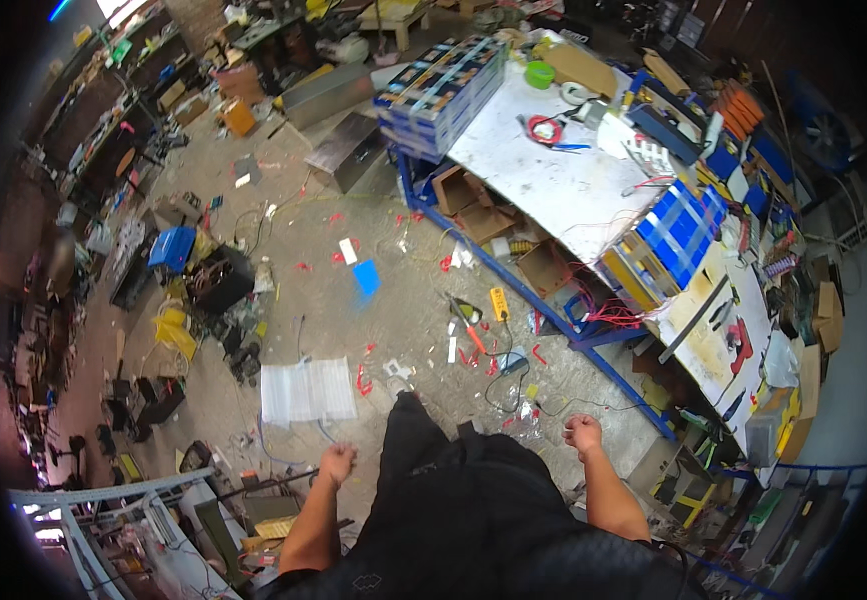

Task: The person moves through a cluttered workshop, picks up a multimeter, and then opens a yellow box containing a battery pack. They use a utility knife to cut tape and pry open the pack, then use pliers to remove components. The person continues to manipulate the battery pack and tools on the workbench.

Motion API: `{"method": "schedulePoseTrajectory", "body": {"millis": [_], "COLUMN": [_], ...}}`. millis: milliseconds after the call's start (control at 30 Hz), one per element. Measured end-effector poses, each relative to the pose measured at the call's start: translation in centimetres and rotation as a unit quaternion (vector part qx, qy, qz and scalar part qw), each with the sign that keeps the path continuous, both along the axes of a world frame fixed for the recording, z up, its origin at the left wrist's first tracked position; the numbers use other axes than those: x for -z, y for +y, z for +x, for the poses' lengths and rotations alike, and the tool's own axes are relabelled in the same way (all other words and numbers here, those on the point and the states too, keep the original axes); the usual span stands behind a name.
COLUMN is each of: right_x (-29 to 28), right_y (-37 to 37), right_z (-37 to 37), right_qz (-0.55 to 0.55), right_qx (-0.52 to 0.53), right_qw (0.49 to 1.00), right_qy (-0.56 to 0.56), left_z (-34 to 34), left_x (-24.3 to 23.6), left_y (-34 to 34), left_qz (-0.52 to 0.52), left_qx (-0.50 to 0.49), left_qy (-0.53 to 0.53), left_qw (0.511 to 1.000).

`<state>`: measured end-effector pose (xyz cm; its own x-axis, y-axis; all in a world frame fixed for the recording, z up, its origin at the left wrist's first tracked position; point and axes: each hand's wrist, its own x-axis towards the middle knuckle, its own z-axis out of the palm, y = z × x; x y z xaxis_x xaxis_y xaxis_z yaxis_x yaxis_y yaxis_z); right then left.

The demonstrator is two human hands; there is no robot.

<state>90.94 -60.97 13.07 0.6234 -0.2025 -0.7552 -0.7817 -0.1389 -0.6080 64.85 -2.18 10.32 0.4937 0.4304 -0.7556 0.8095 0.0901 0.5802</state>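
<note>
My left hand [338, 463] hangs low beside my body, its fingers loosely bent and apart, with nothing in it. Close to it on the floor lies a white, faintly striped sheet [308, 391]. My right hand [582, 433] is held out on the other side, also empty, its fingers loosely curled. Beyond it on the floor are a yellow multimeter [498, 303] with a dark cable and an orange-handled tool [475, 338]. Neither hand touches anything.
A blue-framed workbench [593, 345] runs along the right, carrying a blue-wrapped battery pack [681, 232] with red wires and a larger pack [443, 95]. A blue piece [365, 280] and red scraps litter the floor. Metal frames [158, 530] stand at lower left.
</note>
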Motion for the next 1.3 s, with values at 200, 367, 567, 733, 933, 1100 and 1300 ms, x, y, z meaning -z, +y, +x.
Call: {"method": "schedulePoseTrajectory", "body": {"millis": [200, 367, 567, 733, 933, 1100, 1300], "right_x": [4.2, 2.4, -0.6, -2.0, 3.2, 6.5, 8.4], "right_y": [3.5, 14.0, 26.0, 32.5, 34.6, 40.5, 50.5], "right_z": [-1.0, 3.8, 14.7, 21.4, 26.3, 33.6, 46.8], "right_qz": [-0.052, -0.053, 0.003, 0.002, -0.044, -0.061, -0.087], "right_qx": [-0.037, -0.148, -0.248, -0.233, -0.291, -0.332, -0.435], "right_qw": [0.993, 0.984, 0.965, 0.969, 0.955, 0.941, 0.89], "right_qy": [0.096, 0.083, -0.084, -0.079, -0.025, -0.005, -0.107], "left_z": [7.1, 3.8, -3.2, -3.0, 1.8, 7.6, 18.5], "left_x": [-3.9, -0.2, 1.6, 1.1, 2.6, 0.6, -1.7], "left_y": [3.1, 10.7, 15.6, 13.6, 11.1, 13.7, 21.3], "left_qz": [-0.048, -0.052, -0.029, -0.005, -0.05, -0.046, -0.002], "left_qx": [-0.059, -0.088, -0.261, -0.268, -0.23, -0.28, -0.345], "left_qy": [-0.058, -0.054, 0.047, 0.081, 0.083, 0.08, 0.017], "left_qw": [0.995, 0.993, 0.964, 0.96, 0.968, 0.955, 0.939]}}
